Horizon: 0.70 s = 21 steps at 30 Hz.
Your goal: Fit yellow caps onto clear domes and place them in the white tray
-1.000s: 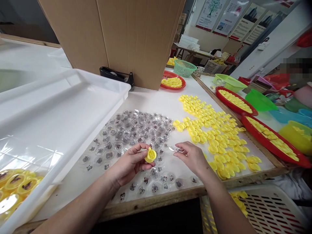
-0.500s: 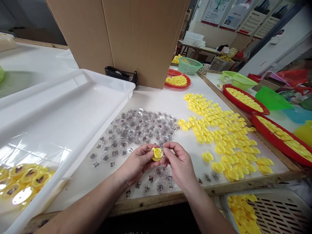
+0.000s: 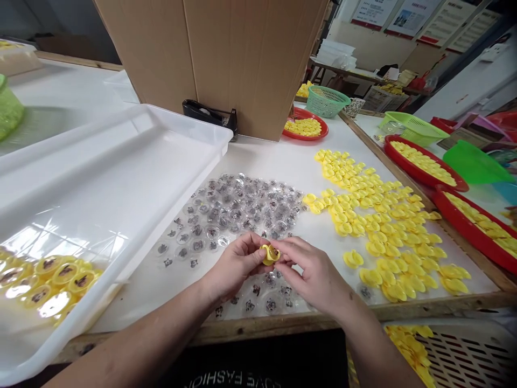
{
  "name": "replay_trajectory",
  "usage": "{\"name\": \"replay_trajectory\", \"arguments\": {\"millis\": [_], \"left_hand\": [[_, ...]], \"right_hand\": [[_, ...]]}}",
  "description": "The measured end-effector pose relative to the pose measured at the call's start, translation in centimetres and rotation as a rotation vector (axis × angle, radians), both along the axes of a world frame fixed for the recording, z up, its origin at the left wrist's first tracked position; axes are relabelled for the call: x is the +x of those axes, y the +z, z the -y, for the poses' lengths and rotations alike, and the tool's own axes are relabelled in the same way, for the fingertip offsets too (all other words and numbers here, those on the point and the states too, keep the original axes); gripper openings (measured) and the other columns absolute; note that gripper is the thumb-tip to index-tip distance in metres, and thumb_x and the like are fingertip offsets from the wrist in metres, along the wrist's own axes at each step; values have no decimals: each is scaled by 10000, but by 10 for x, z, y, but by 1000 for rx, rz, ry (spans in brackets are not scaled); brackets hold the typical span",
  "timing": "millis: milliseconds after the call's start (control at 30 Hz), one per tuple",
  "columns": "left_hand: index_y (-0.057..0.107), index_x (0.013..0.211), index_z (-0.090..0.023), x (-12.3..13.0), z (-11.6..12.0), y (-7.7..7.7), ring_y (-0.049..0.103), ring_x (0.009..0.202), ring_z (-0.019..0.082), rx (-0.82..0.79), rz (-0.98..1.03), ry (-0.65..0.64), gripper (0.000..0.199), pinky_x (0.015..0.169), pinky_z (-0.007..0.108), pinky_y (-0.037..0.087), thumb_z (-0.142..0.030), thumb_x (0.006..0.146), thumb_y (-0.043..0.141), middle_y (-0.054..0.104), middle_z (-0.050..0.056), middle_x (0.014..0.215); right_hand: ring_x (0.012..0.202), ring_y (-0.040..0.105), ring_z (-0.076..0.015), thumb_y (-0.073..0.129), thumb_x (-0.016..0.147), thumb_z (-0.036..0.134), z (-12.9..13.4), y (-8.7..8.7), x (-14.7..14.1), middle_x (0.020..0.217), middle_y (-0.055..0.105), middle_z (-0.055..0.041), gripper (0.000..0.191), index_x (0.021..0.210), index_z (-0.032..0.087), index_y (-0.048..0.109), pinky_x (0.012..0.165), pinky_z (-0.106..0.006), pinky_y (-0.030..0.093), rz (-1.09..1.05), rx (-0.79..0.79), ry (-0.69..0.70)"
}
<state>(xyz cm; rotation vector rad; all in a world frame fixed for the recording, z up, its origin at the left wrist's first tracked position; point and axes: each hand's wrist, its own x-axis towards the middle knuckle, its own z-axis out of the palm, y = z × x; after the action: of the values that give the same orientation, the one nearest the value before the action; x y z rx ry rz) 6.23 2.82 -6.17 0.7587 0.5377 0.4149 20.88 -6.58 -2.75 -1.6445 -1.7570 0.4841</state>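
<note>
Pinched between the thumb and fingers of my left hand (image 3: 235,265) is a small round yellow plastic cup (image 3: 267,258) with a little side tab. A dark printed picture, on what looks like a clear disc, shows inside its mouth. My right hand (image 3: 315,272) grips the cup's right edge with its fingertips, the thumb low beside it. Both hands are just above the table, over many clear discs (image 3: 230,207) printed with dark pictures. More yellow pieces (image 3: 375,221) lie spread to the right of my right hand.
A white plastic tray (image 3: 161,178) at the left holds yellow pieces with pictures. Behind stand a cardboard box (image 3: 242,70) and a black tape dispenser (image 3: 212,116). Red trays (image 3: 460,186) of yellow pieces line the right side. A slotted basket (image 3: 464,355) sits below the table edge.
The printed picture now sits in the cup's mouth; before, my right fingers held a small clear piece at its edge. My right hand has turned inward. The view has shifted slightly left.
</note>
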Motion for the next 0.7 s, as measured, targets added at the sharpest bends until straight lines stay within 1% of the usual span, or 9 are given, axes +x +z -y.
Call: {"name": "replay_trajectory", "arguments": {"millis": [67, 133, 200, 333, 433, 567, 700], "left_hand": [[583, 843, -151, 0, 1, 0, 595, 764, 117, 24, -1, -12, 301, 727, 258, 510, -320, 687, 777, 628, 16, 841], [594, 853, -155, 1, 3, -1, 584, 737, 106, 50, 5, -25, 273, 703, 242, 498, -321, 710, 758, 619, 9, 826], [603, 868, -158, 1, 3, -1, 583, 733, 108, 73, 15, -40, 259, 693, 237, 490, -319, 724, 746, 619, 13, 831], [614, 987, -170, 0, 3, 0, 602, 815, 144, 102, 16, -69, 316, 760, 277, 495, -315, 734, 736, 640, 42, 911], [634, 991, -152, -1, 3, 1, 599, 820, 144, 130, -17, -78, 319, 767, 274, 492, -328, 742, 725, 641, 57, 948], [635, 988, -146, -2, 2, 1, 605, 785, 136, 131, -49, -51, 311, 749, 275, 497, -298, 734, 733, 642, 48, 917], [637, 1011, -134, -2, 3, 0, 611, 795, 150, 112, -58, -36, 341, 778, 309, 502, -287, 724, 741, 647, 51, 905]], "right_hand": [[823, 594, -174, 523, 848, 93, 1, 3, 4, 959, 595, -59, 320, 1139, 203, 601, 699, -304, 497, 59, -10, -3], [772, 591, -175, 570, 837, 124, 2, 5, 5, 892, 606, -41, 241, 1051, 218, 629, 661, -302, 489, 88, -23, -26], [715, 589, -167, 619, 811, 144, 2, 5, 4, 848, 613, -21, 209, 998, 237, 634, 627, -295, 481, 95, -53, -57], [708, 605, -155, 678, 760, 123, 1, 5, 1, 869, 637, 5, 318, 1035, 264, 605, 628, -275, 478, 70, -86, -89], [691, 601, -141, 708, 727, 90, 0, 4, 0, 835, 633, 23, 332, 998, 258, 614, 620, -254, 468, 85, -91, -102], [718, 601, -150, 716, 724, 90, 0, 2, -5, 828, 617, 5, 304, 973, 232, 616, 627, -251, 473, 129, -35, -120], [734, 598, -175, 634, 798, 117, 2, -2, -11, 842, 594, -37, 194, 973, 194, 598, 640, -281, 484, 248, 36, -122]]}}
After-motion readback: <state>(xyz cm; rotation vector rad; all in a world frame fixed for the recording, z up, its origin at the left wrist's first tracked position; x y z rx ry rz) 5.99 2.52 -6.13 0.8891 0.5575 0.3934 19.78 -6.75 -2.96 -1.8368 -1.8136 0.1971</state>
